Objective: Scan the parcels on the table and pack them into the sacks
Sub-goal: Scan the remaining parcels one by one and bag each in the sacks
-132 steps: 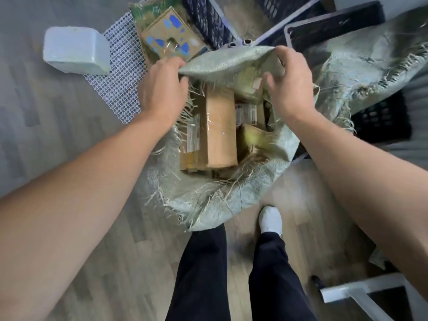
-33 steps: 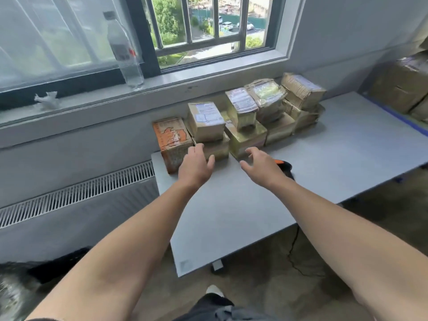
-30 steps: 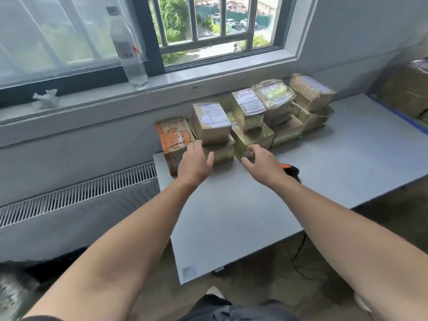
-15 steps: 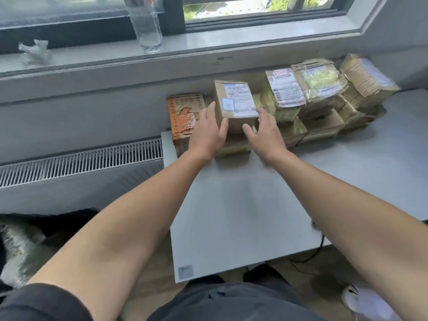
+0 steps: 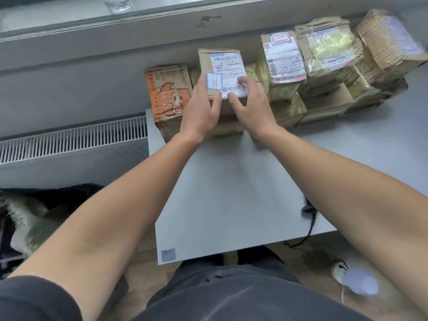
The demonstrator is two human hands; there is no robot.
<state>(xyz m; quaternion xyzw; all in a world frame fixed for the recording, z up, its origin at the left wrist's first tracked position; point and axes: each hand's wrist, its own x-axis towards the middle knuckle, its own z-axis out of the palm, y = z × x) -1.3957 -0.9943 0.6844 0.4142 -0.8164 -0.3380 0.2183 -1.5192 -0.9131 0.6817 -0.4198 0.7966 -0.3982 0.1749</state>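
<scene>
A brown parcel with a white label [image 5: 225, 64] sits on top of another parcel at the back of the grey table [image 5: 231, 181]. My left hand [image 5: 201, 110] holds its left side, thumb across the front face. My right hand [image 5: 251, 105] grips it from the right, fingers curled over the label. An orange printed parcel [image 5: 168, 89] stands just to the left. Several taped parcels [image 5: 324, 56] are stacked in a row to the right. The black scanner [image 5: 309, 208] peeks out by my right forearm at the table's front edge. A woven sack [image 5: 27, 223] lies on the floor at the left.
A window sill [image 5: 162, 22] with the base of a bottle [image 5: 118, 3] runs behind the table. A radiator grille [image 5: 69, 140] sits to the left of the table. The scanner's cable [image 5: 303, 239] hangs off the front edge. My legs stand against the table.
I turned from the sack on the floor to the table. Both hands reached to the parcels, and in the last half second they closed round the labelled parcel.
</scene>
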